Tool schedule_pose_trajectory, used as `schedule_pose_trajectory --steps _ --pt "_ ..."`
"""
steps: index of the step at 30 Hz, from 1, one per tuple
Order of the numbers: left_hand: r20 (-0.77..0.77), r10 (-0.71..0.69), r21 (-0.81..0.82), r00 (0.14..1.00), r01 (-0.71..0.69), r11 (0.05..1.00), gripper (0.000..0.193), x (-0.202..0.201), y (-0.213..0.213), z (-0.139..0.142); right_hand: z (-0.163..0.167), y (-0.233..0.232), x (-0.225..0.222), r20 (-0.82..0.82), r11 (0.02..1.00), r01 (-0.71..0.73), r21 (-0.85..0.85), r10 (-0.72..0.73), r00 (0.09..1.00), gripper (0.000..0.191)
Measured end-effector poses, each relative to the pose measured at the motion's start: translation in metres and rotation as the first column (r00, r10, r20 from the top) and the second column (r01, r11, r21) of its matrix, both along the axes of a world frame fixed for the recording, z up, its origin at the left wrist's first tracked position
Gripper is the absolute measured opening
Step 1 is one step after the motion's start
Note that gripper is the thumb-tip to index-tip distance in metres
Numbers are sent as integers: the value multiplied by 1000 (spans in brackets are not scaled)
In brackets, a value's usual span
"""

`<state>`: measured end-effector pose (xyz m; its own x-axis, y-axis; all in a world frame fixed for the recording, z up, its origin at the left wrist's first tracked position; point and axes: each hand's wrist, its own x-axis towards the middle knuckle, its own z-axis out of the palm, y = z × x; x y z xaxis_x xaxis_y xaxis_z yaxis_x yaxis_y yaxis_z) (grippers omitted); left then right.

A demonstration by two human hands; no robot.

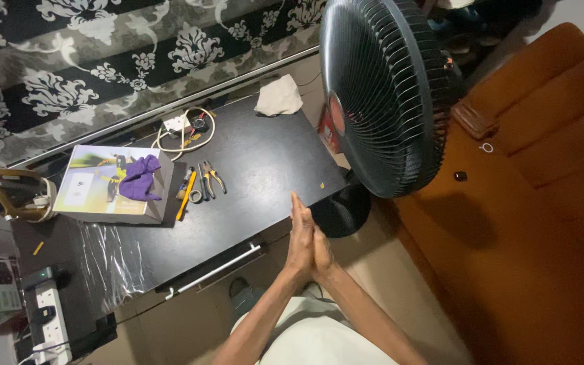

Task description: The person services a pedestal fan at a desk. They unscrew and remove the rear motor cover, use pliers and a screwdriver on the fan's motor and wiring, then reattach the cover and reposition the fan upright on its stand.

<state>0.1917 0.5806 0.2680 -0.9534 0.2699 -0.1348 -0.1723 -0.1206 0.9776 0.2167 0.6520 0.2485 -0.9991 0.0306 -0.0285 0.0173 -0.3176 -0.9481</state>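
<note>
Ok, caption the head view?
Left hand pressed to right hand, palm to palm, beside black desk and fan.

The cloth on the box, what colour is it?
Purple cloth, clearest in the head view.

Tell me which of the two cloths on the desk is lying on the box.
The purple cloth, bunched on the box at the desk's left. The beige cloth lies flat on the bare desktop near the fan.

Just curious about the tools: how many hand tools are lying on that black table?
3, perhaps: yellow-handled screwdriver, scissors-like tool and pliers, side by side right of the box. More may be hidden.
</note>
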Motion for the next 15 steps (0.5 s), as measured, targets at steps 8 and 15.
schedule_pose_trajectory --steps 8,15 --pt "-42 -11 47 999 13 999 87 -10 -35 -7 32 -42 3 253 989 120 -87 -94 963 71" --pt "-135 -183 -113 974 168 979 70 -8 -74 -19 40 -79 7 277 970 215 -111 -177 944 81"
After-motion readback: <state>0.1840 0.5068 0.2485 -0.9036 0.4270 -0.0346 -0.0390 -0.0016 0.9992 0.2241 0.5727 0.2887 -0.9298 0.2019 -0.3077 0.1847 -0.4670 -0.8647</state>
